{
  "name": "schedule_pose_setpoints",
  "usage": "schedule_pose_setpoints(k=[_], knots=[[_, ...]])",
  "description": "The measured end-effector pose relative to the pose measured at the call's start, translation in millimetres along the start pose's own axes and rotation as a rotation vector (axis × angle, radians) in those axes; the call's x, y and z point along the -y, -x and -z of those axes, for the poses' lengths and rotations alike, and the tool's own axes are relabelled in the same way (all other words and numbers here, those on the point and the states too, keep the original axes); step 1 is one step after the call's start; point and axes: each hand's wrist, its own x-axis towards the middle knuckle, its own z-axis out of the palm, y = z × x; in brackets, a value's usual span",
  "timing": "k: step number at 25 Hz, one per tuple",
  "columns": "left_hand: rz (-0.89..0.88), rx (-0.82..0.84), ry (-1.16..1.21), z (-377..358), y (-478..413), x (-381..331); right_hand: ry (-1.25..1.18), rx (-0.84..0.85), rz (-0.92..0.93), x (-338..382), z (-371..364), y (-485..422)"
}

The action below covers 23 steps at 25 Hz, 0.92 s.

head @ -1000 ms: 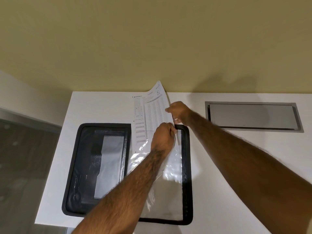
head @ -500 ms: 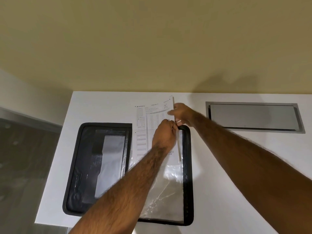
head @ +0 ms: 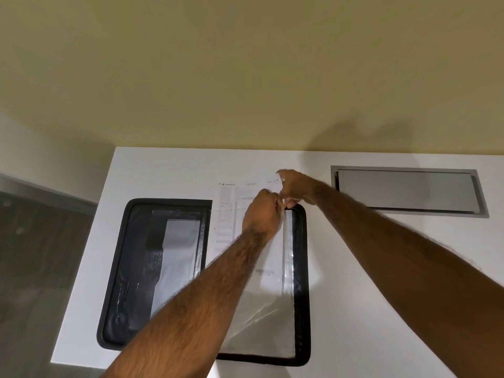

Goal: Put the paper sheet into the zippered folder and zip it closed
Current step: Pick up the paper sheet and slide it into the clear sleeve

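Note:
A black zippered folder (head: 302, 282) lies open flat on the white table (head: 368, 268), with clear plastic sleeves on its right half. The printed paper sheet (head: 234, 208) is partly inside a clear sleeve, and its top sticks out past the folder's far edge. My left hand (head: 263, 214) pinches the sleeve's top edge near the folder's far right corner. My right hand (head: 296, 188) holds the sheet's top right corner. The left half of the folder (head: 152, 268) shows a dark pocket with a grey panel.
A grey metal cable hatch (head: 407, 190) is set into the table at the far right. The table's far edge meets a beige wall. Its left edge drops off to a dark floor (head: 35, 268).
The sheet has gone from raised and curled to lying flat and has slid deeper into the sleeve. Both hands stayed at the folder's far right corner.

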Motion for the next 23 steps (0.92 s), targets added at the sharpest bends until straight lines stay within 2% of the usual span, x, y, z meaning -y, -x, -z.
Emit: schedule_pose_setpoints(k=[2, 5, 6, 8, 12, 16, 20, 23], knots=[[-0.012, 0.023, -0.003, 0, -2, 1, -0.166, 0.100, -0.090, -12, -5, 16], [-0.026, 0.059, 0.015, -2, -6, 5, -0.655, 0.061, -0.129, -35, -27, 40], [-0.043, 0.075, 0.027, -2, -8, 6, -0.752, 0.036, -0.124, -43, -37, 47], [-0.073, 0.101, 0.063, 2, -10, 9, -0.798, -0.034, -0.100, -54, -59, 58], [-0.132, -0.008, -0.019, 17, -20, 21, -0.907, -0.281, -0.093, -58, -92, 65], [-0.166, 0.216, -0.122, 26, -31, 26, -0.864, -0.439, -0.098, -47, -97, 67], [-0.159, 0.251, -0.129, 24, -30, 25, -0.818, -0.559, -0.103, -43, -95, 60], [-0.155, 0.314, -0.109, 24, -19, 27, -0.902, -0.595, -0.145, -42, -94, 55]])
